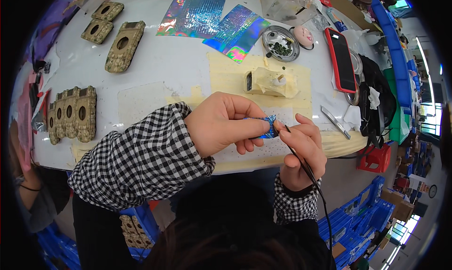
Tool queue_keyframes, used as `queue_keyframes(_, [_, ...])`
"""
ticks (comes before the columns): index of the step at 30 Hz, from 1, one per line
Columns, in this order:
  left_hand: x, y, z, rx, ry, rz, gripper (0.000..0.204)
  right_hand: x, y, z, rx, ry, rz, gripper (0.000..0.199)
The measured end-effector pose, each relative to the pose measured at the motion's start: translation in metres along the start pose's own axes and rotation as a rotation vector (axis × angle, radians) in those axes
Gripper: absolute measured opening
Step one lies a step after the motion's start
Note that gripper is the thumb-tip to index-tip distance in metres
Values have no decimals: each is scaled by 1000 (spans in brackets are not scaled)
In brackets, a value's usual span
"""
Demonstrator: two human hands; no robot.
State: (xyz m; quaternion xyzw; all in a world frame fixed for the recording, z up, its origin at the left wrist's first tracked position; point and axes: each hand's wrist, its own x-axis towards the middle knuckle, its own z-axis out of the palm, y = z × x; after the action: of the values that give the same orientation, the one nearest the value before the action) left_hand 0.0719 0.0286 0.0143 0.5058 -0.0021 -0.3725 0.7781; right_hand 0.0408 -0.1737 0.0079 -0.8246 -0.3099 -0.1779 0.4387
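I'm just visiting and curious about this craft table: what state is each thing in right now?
Small blue shiny piece: pinched in the left hand fingers.
Thin black corded tool: gripped in the right hand, tip at the piece.
Holographic sheets: lying flat.
Phone: screen dark, face up.
Round metal tin: open, dark bits inside.
Tweezers: lying unused.

We find open white table point(165, 67) at mid-top, between the tan moulded cases point(123, 46) toward the left edge and the taped cream block point(266, 81). The far edge is crowded by holographic sheets point(214, 23) and a metal dish point(281, 43). The right edge is blocked by a red phone point(341, 58), tweezers point(335, 121) and, seemingly, a black bag point(376, 105).
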Motion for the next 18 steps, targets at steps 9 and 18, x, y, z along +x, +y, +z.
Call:
queue_keyframes(9, [-1,-1,0,48,40,51,18,-1,-1,-7,-168,-7,-104,41])
queue_keyframes(18, [-4,1,3,145,89,82,16,-1,-7,-7,-292,-16,-136,35])
